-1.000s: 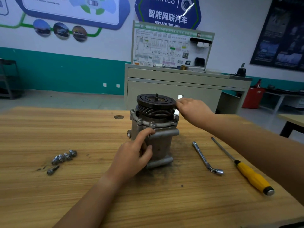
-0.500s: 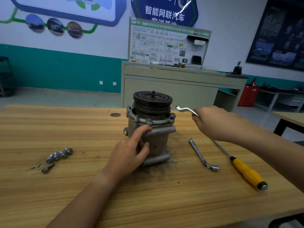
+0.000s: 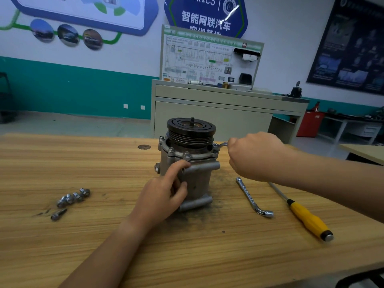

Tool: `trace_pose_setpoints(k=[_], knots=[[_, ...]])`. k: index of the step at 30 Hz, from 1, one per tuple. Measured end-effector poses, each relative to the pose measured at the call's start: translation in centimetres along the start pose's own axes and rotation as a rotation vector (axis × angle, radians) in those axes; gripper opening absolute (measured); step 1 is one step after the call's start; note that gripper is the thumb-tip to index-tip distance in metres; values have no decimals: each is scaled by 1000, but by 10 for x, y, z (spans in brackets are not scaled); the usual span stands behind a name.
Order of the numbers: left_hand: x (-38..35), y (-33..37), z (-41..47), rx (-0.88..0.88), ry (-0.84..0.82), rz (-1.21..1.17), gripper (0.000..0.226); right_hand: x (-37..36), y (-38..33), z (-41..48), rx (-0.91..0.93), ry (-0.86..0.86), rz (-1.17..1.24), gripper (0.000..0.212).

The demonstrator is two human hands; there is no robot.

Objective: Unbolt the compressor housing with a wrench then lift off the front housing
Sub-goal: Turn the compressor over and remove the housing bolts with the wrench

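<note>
Centred on the wooden workbench (image 3: 83, 246) stands the grey metal compressor (image 3: 199, 183), left hand (image 3: 164, 196) curled around its body, right hand (image 3: 255, 156) fisted on a slim silver wrench (image 3: 222, 144) at a right-side flange bolt (image 3: 215, 145): unbolting, I judge, next needing a braced turn.

An automotive training workshop: a wiring-diagram teaching board (image 3: 209, 63) is standing on a grey cabinet (image 3: 218, 115) at 12 o'clock, car posters (image 3: 68, 35) are hanging at 10 o'clock, and a compressor (image 3: 199, 179) and screwdriver (image 3: 309, 220) are sitting on a wooden workbench (image 3: 62, 246) stretching across 6 o'clock.
</note>
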State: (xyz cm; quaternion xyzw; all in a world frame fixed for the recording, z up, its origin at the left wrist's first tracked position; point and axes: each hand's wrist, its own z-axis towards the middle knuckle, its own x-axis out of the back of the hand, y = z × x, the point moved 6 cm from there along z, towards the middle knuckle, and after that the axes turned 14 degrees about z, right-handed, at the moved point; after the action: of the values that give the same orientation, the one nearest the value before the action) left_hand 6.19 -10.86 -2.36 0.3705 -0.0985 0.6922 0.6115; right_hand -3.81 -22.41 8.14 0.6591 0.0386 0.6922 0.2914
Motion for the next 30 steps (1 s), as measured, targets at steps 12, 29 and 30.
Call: trace_pose_setpoints(k=[12,29,30], knots=[[-1,0,2,6,-17,8,53,-11,22,44,47,67,-50,25],[-4,-3,2,19,-28,-7,54,-8,33,-14,-171,333,588,18],[-4,-3,2,20,-27,-7,54,-11,30,-14,-189,275,525,17]])
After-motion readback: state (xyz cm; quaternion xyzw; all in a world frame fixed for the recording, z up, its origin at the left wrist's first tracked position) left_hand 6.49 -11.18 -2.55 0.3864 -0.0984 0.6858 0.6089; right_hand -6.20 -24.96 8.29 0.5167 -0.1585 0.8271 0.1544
